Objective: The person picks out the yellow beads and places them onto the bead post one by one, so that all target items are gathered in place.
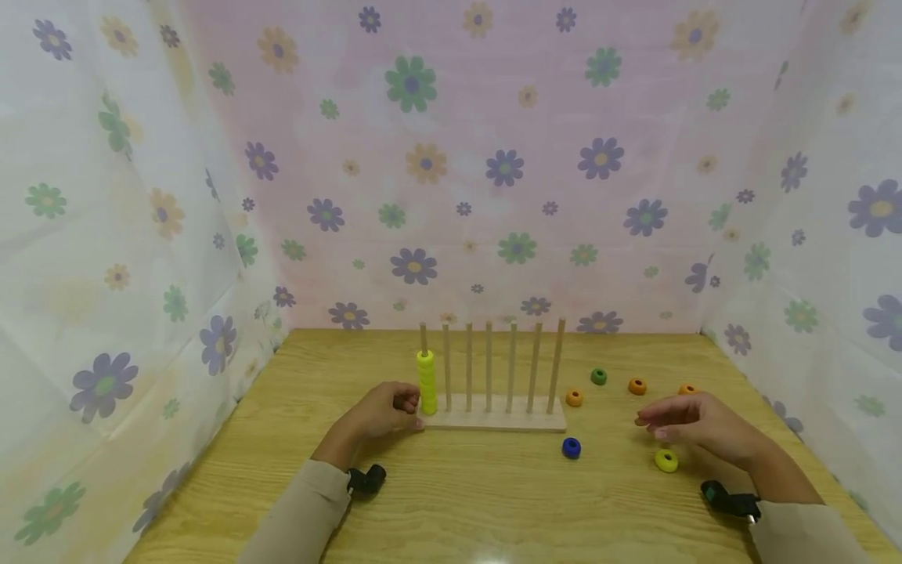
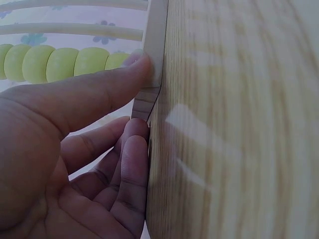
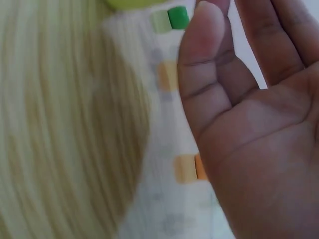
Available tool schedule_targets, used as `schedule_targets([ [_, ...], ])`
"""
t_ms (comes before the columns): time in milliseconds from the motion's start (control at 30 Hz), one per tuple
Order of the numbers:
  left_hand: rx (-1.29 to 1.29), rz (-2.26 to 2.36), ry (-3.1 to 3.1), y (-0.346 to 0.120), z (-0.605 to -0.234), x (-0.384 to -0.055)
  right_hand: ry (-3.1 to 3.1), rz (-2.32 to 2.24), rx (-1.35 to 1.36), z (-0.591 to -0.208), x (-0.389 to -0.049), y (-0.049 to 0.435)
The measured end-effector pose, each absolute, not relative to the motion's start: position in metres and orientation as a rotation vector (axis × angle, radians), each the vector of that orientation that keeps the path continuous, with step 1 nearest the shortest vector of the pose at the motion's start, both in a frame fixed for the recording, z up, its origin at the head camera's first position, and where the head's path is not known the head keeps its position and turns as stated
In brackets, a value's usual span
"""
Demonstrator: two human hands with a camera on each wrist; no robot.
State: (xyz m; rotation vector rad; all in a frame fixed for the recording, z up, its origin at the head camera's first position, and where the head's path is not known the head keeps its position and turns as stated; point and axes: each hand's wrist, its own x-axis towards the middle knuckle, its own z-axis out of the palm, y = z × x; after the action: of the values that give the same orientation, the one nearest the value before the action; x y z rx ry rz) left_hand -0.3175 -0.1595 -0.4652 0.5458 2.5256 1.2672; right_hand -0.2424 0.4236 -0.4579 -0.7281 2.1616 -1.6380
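Note:
A wooden peg rack (image 1: pixel 493 423) with several upright pegs stands on the table. Its leftmost peg bears a stack of yellow beads (image 1: pixel 427 384), with the peg's tip bare above them. My left hand (image 1: pixel 384 409) grips the left end of the rack's base, thumb (image 2: pixel 114 82) on one face and fingers curled at the end. Over the right side of the table hovers my right hand (image 1: pixel 712 427), fingers loosely bent and holding nothing. Just below its fingers lies a loose yellow bead (image 1: pixel 665 460), whose edge also shows at the top of the right wrist view.
A blue bead (image 1: pixel 571 448) lies in front of the rack's right end. Right of the rack are a green bead (image 1: pixel 599 377) and orange beads (image 1: pixel 574 398), one partly behind my right hand. Flowered cloth (image 1: pixel 465 157) walls in the table (image 1: pixel 451 501) at the back and sides.

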Motion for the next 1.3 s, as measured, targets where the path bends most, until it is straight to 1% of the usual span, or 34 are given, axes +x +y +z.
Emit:
schedule_targets([
  [500, 0.527, 1.288, 2.532, -0.158, -0.465, -0.317, 1.926, -1.570, -0.666, -0.469, -0.243, 0.458],
  [600, 0.537, 1.285, 2.526, -0.157, -0.464, -0.316, 1.928, -1.522, -0.645, -0.469, -0.242, 0.457],
  [833, 0.546, 1.289, 2.520, -0.157, -0.463, -0.317, 1.929, -1.442, -0.794, -0.465, -0.241, 0.449],
  [933, 0.532, 1.278, 2.525, -0.157, -0.463, -0.317, 1.962, -1.414, -0.811, -0.465, -0.243, 0.446],
  [1300, 0.541, 1.280, 2.529, -0.159, -0.464, -0.316, 2.103, -1.365, -0.739, -0.467, -0.245, 0.440],
])
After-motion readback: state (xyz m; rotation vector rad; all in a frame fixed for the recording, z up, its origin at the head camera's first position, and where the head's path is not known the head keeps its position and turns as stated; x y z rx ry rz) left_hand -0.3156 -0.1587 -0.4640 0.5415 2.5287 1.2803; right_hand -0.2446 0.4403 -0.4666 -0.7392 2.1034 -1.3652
